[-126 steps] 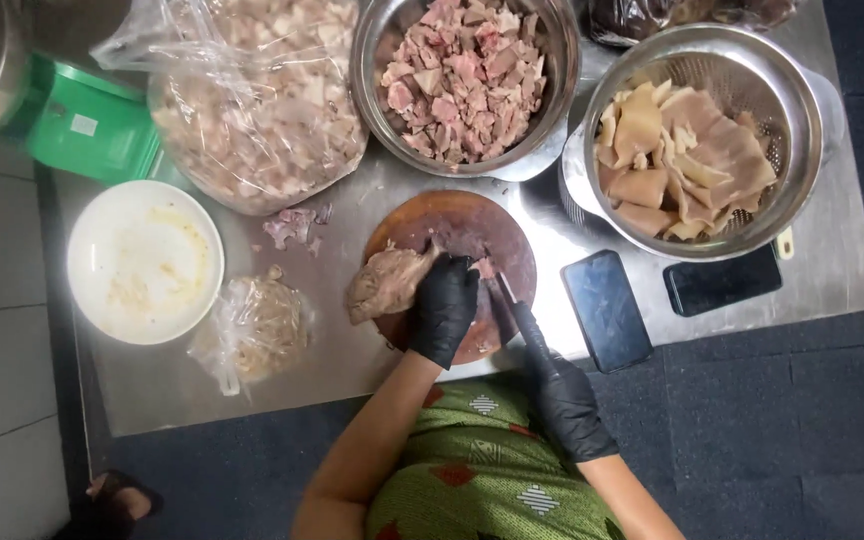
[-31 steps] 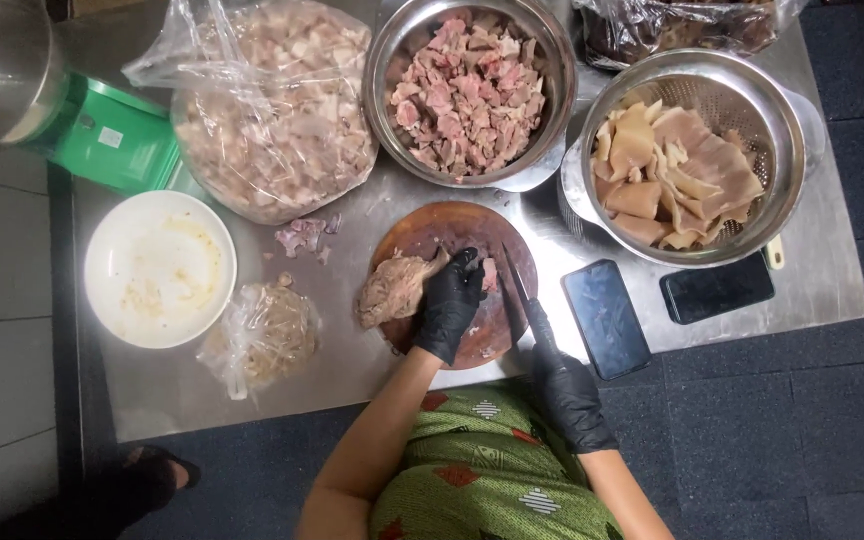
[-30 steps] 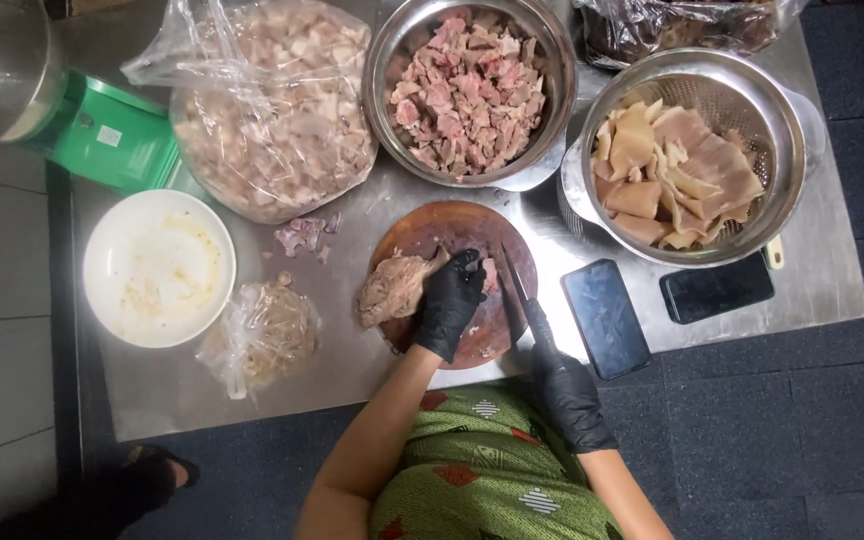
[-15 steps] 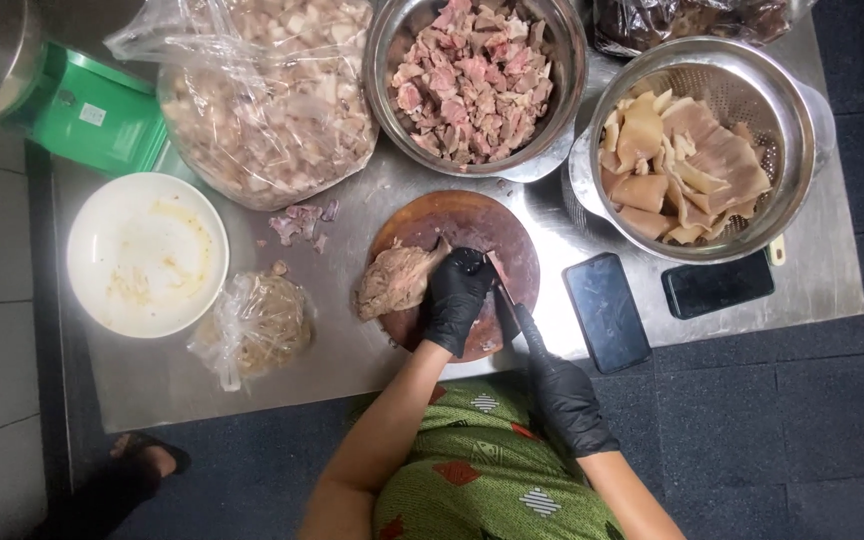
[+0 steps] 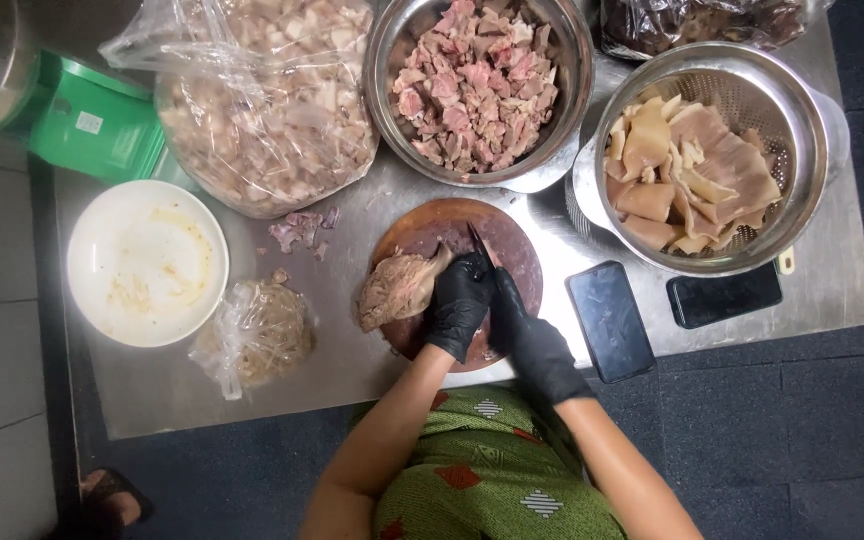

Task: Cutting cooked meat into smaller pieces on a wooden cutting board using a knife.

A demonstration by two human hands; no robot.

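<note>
Head view is looking straight down on a steel table (image 5: 812,300); the left hand (image 5: 457,305), in a black glove, is pressing down on a brownish lump of meat (image 5: 397,288), fingers curled over its right end and holding it in place; the meat is lying on a round dark wooden chopping board (image 5: 517,262), hanging a little over the board's left edge. The right hand (image 5: 530,340), also gloved in black, is closing round the handle of a knife (image 5: 479,243); the dark blade is poking out past the left fingers, just beside the meat, though whether its edge is touching the meat cannot be told.

Behind the board a steel bowl (image 5: 572,120) is holding pink cubed meat; to its left a clear plastic bag (image 5: 262,110) is bulging with pale pieces; to the right a steel colander (image 5: 802,130) is holding tan flat slices. A white bowl (image 5: 147,262) with yellowish smears is sitting at the left, a small bag of shreds (image 5: 257,335) near it, and a green box (image 5: 97,120) behind. Two dark phones (image 5: 609,320) (image 5: 724,295) are lying face up to the right of the board.
</note>
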